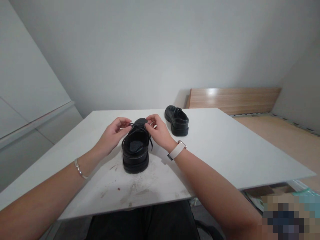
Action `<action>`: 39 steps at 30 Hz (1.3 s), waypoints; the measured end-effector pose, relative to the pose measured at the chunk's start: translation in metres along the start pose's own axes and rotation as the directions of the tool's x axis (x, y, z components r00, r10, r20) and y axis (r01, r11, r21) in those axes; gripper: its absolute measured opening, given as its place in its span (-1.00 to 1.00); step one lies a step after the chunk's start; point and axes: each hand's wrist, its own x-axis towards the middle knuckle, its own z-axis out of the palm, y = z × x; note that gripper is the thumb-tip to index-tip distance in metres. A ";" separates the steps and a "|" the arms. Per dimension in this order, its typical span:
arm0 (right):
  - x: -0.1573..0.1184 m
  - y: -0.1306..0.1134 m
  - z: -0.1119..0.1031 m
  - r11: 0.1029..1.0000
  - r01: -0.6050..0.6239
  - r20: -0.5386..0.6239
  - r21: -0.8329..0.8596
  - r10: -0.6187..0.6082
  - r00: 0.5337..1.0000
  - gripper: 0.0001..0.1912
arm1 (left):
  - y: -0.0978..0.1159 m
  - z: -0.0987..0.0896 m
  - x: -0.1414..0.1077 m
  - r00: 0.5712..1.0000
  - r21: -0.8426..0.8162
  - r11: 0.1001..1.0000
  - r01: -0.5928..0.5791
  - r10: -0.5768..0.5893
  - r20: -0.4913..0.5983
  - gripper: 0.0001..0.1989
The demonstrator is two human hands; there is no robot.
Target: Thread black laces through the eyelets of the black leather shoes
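Note:
A black lace-up shoe point(135, 159) stands upright on the white table, its heel toward me. Its black shoelace point(151, 144) is tied across the front, with ends hanging down both sides. My left hand point(115, 132) pinches the lace at the shoe's left, thumb and fingers together. From the other side my right hand point(158, 129) is closed on the lace close to the knot. The lace between the fingertips is too fine to follow fully. A second black shoe point(179, 126), also laced, rests farther back to the right, touched by neither hand.
The white table point(220, 156) has dark smudges and crumbs near its front edge. Behind it rises a grey wall point(150, 53). At the right are a wooden headboard point(232, 100) and a bed base point(280, 136). Bags lie below the table's right edge.

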 end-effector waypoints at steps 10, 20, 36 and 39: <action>0.003 0.007 0.001 0.998 -0.046 -0.037 0.045 0.047 0.998 -0.89 | 0.004 0.001 0.000 0.999 0.010 0.999 -0.034 0.034 -0.026 -0.71; 0.000 0.002 -0.005 0.981 0.146 -0.107 -0.125 -0.160 0.981 -0.83 | 0.007 -0.006 0.001 0.992 -0.054 0.996 -0.071 0.065 -0.108 -0.76; 0.008 0.012 -0.003 0.985 -0.020 -0.295 0.169 0.070 0.953 -0.85 | -0.002 -0.025 0.006 0.941 0.784 0.549 -0.290 0.314 0.128 -0.64; 0.006 0.009 -0.004 0.996 -0.024 -0.294 0.089 0.049 0.954 -0.82 | -0.003 -0.027 0.011 0.916 0.797 0.511 -0.322 0.381 0.126 -0.68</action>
